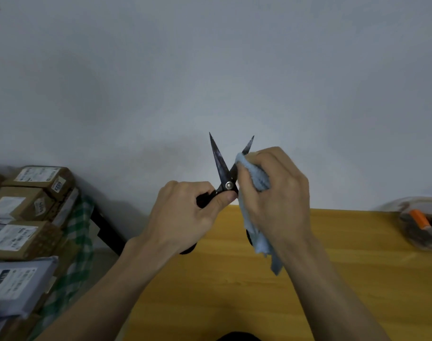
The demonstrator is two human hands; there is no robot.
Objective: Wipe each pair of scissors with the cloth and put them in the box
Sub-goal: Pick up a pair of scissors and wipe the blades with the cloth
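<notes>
Mid-wipe, I judge: my left hand point(185, 212) grips black scissors point(222, 168), blades spread; right hand point(274, 193) pinches cloth point(255, 173) round one blade. Boxing remains.

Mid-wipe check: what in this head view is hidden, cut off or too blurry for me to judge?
- Scissors handles: mostly covered by the left hand and right hand.
- Right blade: its middle is wrapped in the blue cloth.
- Clear container on the table: cut by the right edge, contents blurred.
- Cardboard boxes: labels too small to read.
</notes>
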